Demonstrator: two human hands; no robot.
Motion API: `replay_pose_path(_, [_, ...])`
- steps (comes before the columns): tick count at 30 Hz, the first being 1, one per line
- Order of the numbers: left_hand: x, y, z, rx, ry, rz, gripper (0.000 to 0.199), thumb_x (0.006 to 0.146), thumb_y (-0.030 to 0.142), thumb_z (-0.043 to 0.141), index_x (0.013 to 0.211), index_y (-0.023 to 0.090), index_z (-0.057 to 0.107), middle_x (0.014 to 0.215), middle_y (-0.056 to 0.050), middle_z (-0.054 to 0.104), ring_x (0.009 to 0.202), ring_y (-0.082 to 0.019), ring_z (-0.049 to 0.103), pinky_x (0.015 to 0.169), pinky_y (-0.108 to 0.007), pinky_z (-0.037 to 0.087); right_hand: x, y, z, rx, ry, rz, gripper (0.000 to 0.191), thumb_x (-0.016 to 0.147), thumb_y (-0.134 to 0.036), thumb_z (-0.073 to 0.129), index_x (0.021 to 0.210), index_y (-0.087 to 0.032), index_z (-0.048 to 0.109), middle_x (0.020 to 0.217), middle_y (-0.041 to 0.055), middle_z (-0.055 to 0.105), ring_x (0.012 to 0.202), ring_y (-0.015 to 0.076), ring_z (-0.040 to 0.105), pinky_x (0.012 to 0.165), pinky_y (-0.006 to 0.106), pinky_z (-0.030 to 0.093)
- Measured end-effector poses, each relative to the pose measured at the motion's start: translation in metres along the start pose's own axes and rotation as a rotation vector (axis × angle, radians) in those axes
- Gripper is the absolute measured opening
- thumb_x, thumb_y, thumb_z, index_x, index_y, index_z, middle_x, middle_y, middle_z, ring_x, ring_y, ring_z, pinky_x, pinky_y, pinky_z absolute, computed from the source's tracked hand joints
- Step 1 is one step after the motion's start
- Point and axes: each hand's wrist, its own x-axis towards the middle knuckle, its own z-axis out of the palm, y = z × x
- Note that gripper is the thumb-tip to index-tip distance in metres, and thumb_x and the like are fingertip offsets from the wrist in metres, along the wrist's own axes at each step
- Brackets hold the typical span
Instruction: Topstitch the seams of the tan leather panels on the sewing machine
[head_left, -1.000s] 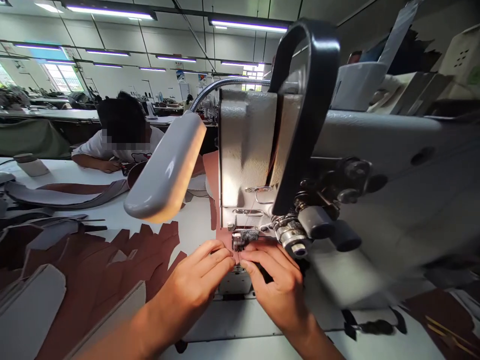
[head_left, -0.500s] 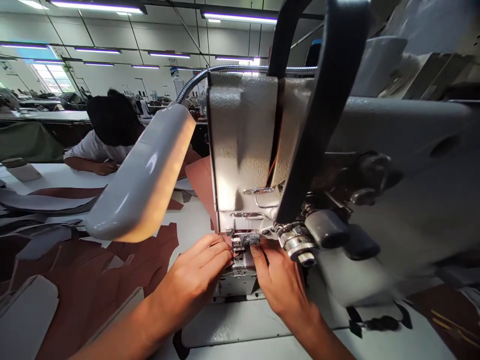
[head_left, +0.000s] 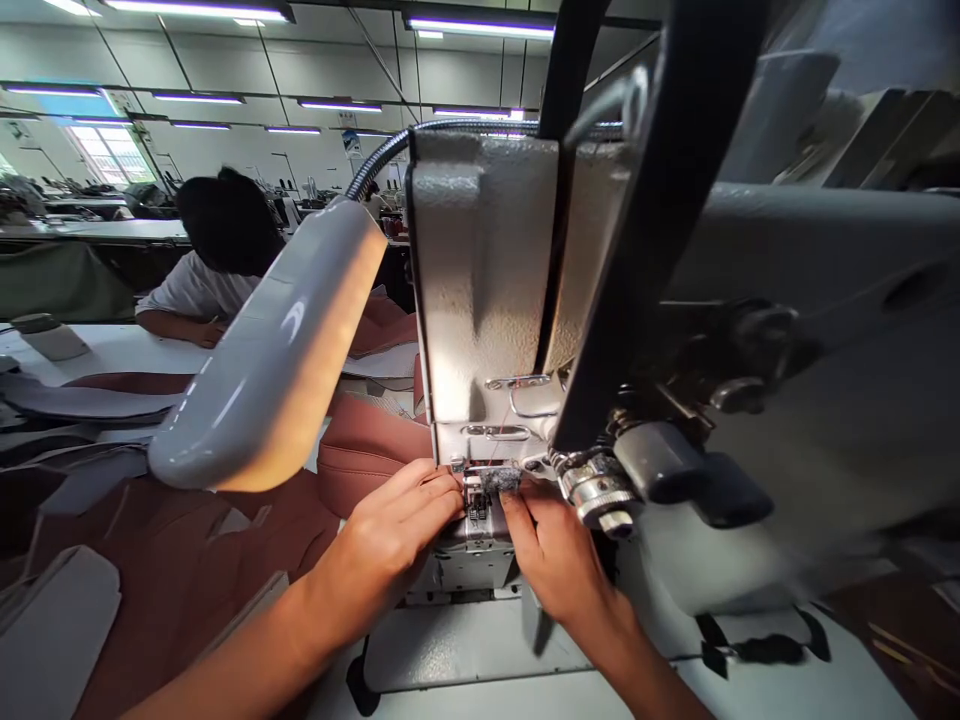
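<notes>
A large sewing machine (head_left: pixel 487 270) stands in front of me, its presser foot (head_left: pixel 476 498) low between my hands. My left hand (head_left: pixel 397 525) is just left of the foot, its fingers pressed together on the edge of a reddish-brown stitched piece (head_left: pixel 364 445), which spreads behind it. To the right of the foot, my right hand (head_left: pixel 551 540) has its thumb and bent fingers closed on the same brown material at the needle area. Parts of the fingertips are hidden by the machine. A red thread runs down to the needle.
A white lamp (head_left: pixel 262 350) hangs at left, above brown cut pieces (head_left: pixel 172 560) on the table. A black bar (head_left: pixel 660 220) crosses in front of the machine. Across the table a person (head_left: pixel 217 250) bends forward near a thread cone (head_left: pixel 51 337).
More of the brown stitched piece now shows behind my left hand, left of the machine. Both hands stay beside the presser foot. The view has shifted slightly.
</notes>
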Motion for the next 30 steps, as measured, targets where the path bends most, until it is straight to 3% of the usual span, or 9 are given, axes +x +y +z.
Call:
replay_pose_path(9, [-0.001, -0.002, 0.002, -0.023, 0.008, 0.025, 0.019, 0.091, 0.006, 0.037, 0.091, 0.010, 0.055, 0.085, -0.006, 0.065, 0.079, -0.014, 0.058, 0.079, -0.027, 0.048, 0.006, -0.005, -0.006, -0.034, -0.021, -0.049, 0.027, 0.084, -0.025, 0.041, 0.073, -0.017, 0.064, 0.071, 0.0080, 0.067, 0.067, 0.0189, 0.061, 0.065, 0.028, 0.046])
replay_pose_path(19, [-0.003, -0.002, 0.001, -0.002, -0.030, 0.049, 0.023, 0.091, 0.005, 0.032, 0.093, 0.008, 0.055, 0.088, -0.008, 0.064, 0.083, -0.015, 0.057, 0.078, -0.028, 0.049, 0.001, -0.004, -0.003, -0.042, 0.110, -0.064, 0.037, 0.087, -0.033, 0.040, 0.064, -0.017, 0.064, 0.065, 0.0089, 0.066, 0.061, 0.0187, 0.060, 0.065, 0.030, 0.047])
replay_pose_path(22, [-0.004, -0.003, 0.002, -0.031, -0.001, 0.051, 0.021, 0.091, 0.006, 0.035, 0.094, 0.008, 0.055, 0.089, -0.009, 0.064, 0.084, -0.017, 0.055, 0.075, -0.027, 0.049, 0.001, 0.002, -0.003, -0.073, 0.061, -0.075, 0.035, 0.087, -0.031, 0.040, 0.068, -0.017, 0.066, 0.069, 0.0093, 0.067, 0.065, 0.0194, 0.062, 0.069, 0.030, 0.048])
replay_pose_path(27, [-0.004, -0.005, 0.005, -0.062, 0.050, 0.064, 0.021, 0.089, 0.003, 0.036, 0.098, 0.008, 0.055, 0.093, -0.010, 0.064, 0.093, -0.017, 0.055, 0.082, -0.027, 0.049, 0.006, 0.024, -0.007, -0.034, -0.108, -0.073, 0.030, 0.085, -0.034, 0.042, 0.094, -0.020, 0.066, 0.090, 0.0087, 0.069, 0.090, 0.0233, 0.063, 0.082, 0.034, 0.048])
replay_pose_path(30, [-0.005, -0.006, 0.006, -0.071, 0.073, 0.078, 0.021, 0.089, 0.004, 0.038, 0.100, 0.008, 0.054, 0.093, -0.011, 0.065, 0.094, -0.019, 0.056, 0.082, -0.029, 0.049, 0.006, 0.042, -0.007, 0.007, -0.119, -0.065, 0.027, 0.080, -0.036, 0.048, 0.093, -0.024, 0.067, 0.086, 0.0044, 0.070, 0.089, 0.0237, 0.063, 0.082, 0.036, 0.050])
